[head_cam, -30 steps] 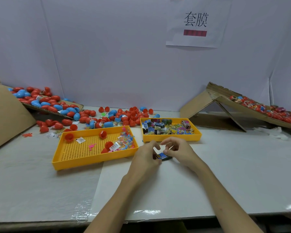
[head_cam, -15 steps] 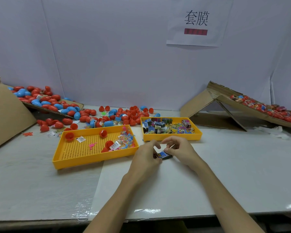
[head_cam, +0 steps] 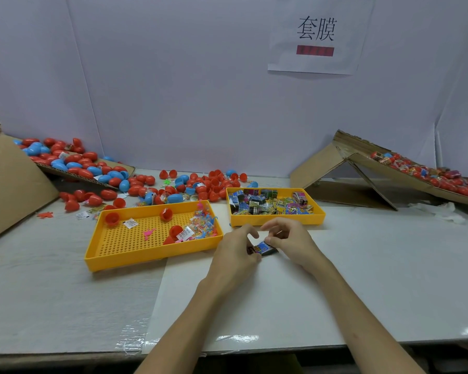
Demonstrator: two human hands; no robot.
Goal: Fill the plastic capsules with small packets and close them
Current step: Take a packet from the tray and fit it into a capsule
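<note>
Fingers (head_cam: 273,241) of both hands curl round a small blue packet (head_cam: 264,248), pinching it between them low over the bench (head_cam: 389,265). The left hand (head_cam: 235,252) and right hand (head_cam: 292,242) meet just in front of a yellow tray (head_cam: 314,218) of packets (head_cam: 268,203). Red and blue capsules (head_cam: 214,182) lie scattered behind.

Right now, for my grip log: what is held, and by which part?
A small blue printed packet: left hand pinches its left end, right hand its right end.
</note>
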